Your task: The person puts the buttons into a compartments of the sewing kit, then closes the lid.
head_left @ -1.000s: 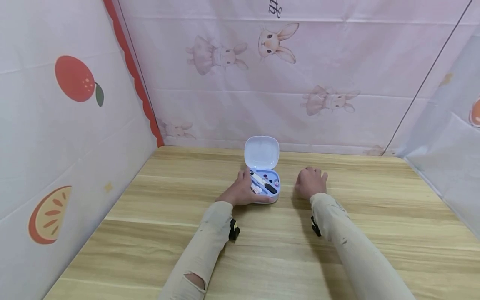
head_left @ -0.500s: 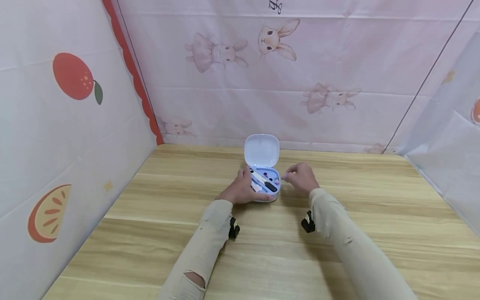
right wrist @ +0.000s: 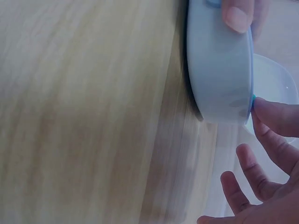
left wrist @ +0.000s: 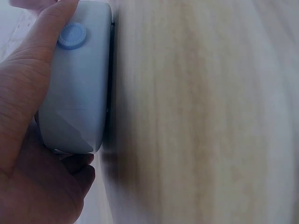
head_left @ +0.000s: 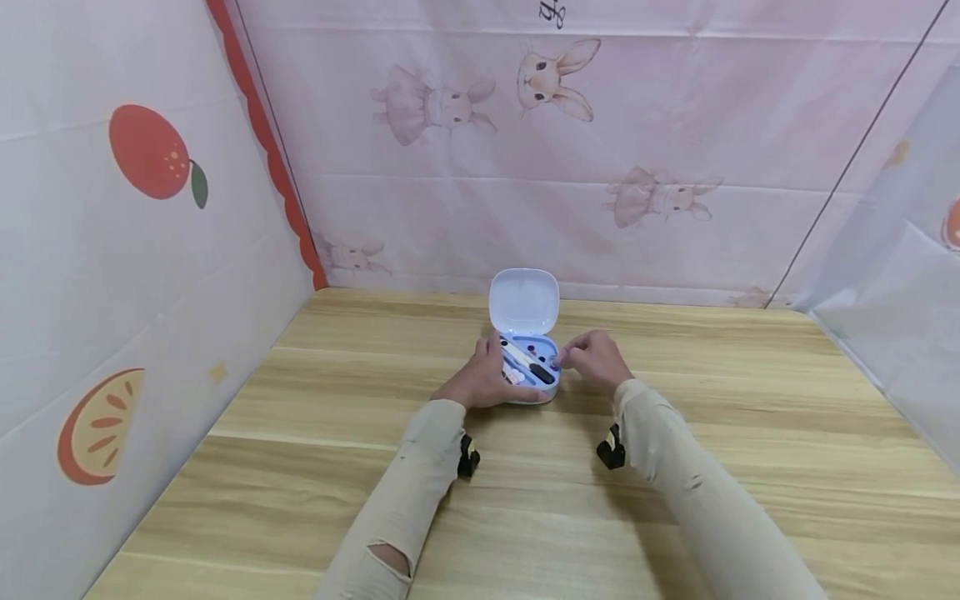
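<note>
A small pale-blue case (left wrist: 77, 100) sits on the table with its white lid (head_left: 523, 300) raised. In its blue tray lie a slim white tool with a black end (head_left: 541, 373), several small dark round pieces and a pale piece partly covered by a hand. My left hand (head_left: 483, 379) grips the case from the left, thumb along its front beside a round blue button (left wrist: 72, 35). At the right rim, my right hand (head_left: 596, 358) pinches a tiny green piece (right wrist: 253, 99) between thumb and index finger; its kind is too small to tell. Its other fingers are spread.
The wooden table (head_left: 540, 517) runs back to a pink curtain (head_left: 450, 225) printed with rabbits. A white sheet with fruit prints (head_left: 150, 250) hangs at the left, and another pale sheet at the right. Each wrist wears a black device.
My right hand has come left from the table beside the case to its right rim, thumb and index finger now together. The left hand and the case stay in place.
</note>
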`<state>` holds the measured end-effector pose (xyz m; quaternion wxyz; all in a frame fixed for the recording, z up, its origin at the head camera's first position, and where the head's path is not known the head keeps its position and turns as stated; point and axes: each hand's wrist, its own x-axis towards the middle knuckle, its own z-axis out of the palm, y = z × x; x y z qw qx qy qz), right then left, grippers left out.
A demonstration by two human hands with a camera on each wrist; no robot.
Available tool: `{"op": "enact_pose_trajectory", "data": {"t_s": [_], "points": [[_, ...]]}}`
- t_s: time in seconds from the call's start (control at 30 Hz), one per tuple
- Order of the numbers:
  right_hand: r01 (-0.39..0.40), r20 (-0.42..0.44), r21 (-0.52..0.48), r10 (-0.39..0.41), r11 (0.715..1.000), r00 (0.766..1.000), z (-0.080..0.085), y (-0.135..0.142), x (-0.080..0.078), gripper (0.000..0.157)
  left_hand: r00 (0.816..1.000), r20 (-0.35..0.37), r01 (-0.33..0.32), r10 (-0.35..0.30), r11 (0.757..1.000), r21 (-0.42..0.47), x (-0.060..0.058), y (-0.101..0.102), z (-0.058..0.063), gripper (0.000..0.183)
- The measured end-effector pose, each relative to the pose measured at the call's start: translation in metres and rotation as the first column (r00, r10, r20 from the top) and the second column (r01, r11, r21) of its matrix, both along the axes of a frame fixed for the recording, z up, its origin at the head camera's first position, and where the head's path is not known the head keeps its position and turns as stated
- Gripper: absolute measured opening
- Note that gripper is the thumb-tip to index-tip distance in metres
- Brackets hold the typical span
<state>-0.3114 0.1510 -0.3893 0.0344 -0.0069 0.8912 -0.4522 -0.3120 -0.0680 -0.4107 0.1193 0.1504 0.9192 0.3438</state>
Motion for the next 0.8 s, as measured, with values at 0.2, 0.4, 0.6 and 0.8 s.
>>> {"op": "enact_pose_trajectory", "data": {"t_s": [0.2, 0.4, 0.6, 0.8], "points": [[-0.011, -0.060, 0.069, 0.015, 0.998, 0.998, -0.0008, -0.0039, -0.0017, 0.022, 1.000, -0.021, 0.005, -0.005, 1.000, 0.006, -0.0019, 0.0002, -0.0020, 0.141], [-0.008, -0.122, 0.132, 0.024, 0.991, 0.992, 0.0014, -0.0068, -0.0013, 0.018, 1.000, -0.018, 0.007, -0.007, 1.000, 0.002, -0.0028, 0.0008, -0.0001, 0.142], [0.017, -0.158, 0.175, 0.011, 0.984, 0.987, 0.0053, -0.0080, -0.0009, 0.012, 1.000, -0.024, 0.017, -0.017, 1.000, 0.005, -0.0038, 0.0020, 0.0035, 0.141], [0.012, -0.141, 0.186, 0.014, 0.982, 0.990, 0.0015, -0.0100, 0.0001, 0.010, 1.000, -0.009, 0.009, -0.009, 1.000, 0.009, -0.0007, 0.0009, -0.0003, 0.139]]}}
